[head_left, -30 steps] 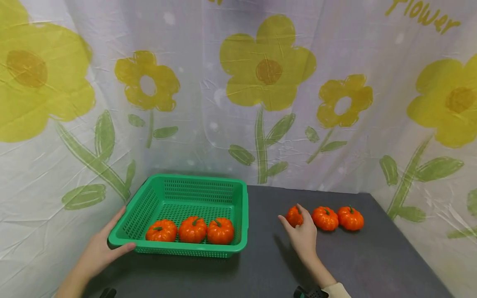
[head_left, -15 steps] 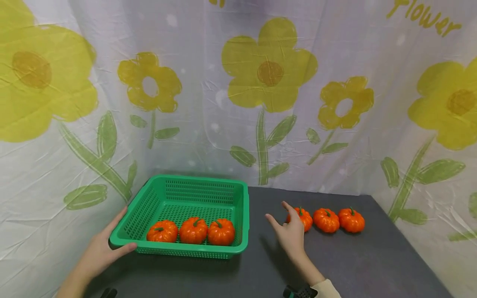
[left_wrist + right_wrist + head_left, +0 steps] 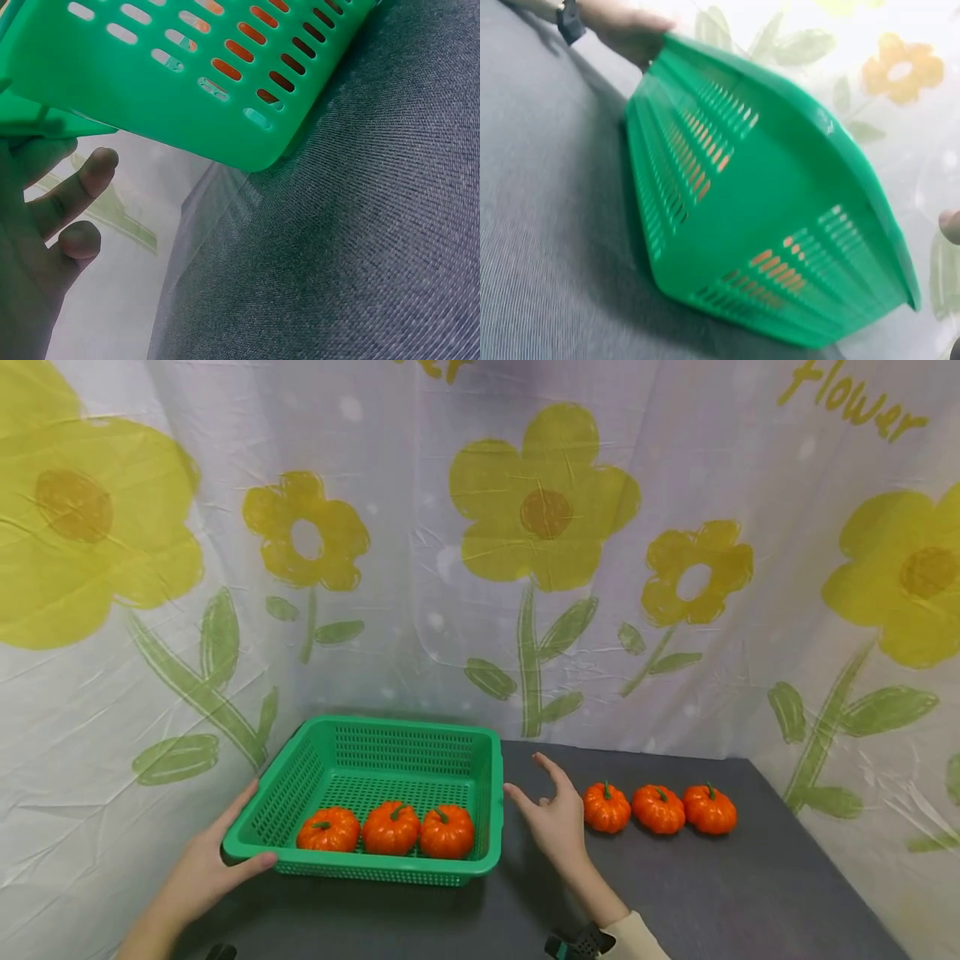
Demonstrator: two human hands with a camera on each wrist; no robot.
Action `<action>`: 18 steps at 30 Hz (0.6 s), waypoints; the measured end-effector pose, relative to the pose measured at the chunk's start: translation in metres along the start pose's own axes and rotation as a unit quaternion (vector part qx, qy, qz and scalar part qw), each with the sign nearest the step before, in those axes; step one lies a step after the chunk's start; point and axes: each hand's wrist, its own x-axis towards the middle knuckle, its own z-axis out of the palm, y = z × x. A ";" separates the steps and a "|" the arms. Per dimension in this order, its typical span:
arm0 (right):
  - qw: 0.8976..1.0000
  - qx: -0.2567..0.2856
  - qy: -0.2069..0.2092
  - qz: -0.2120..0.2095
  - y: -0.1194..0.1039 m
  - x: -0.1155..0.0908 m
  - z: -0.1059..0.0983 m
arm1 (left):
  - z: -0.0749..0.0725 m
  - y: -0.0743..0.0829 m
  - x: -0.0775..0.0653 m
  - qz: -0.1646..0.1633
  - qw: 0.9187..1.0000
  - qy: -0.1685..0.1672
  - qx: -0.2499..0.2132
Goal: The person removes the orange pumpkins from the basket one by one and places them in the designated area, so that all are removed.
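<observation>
Your left hand grips the green basket at its near left corner; three orange pumpkins inside, near side. Your right hand, fingers spread wide, is between basket and three other pumpkins, at right on the surface.

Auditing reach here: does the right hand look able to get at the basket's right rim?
Likely yes: the right hand is empty, close beside the basket's right rim, with nothing visible between.

Dark gray tabletop: green basket left, three orange pumpkins right.
</observation>
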 end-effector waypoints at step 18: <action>0.983 0.028 -0.168 -0.061 -0.032 0.009 0.028 | -0.001 0.002 -0.001 -0.006 1.000 -0.004 0.001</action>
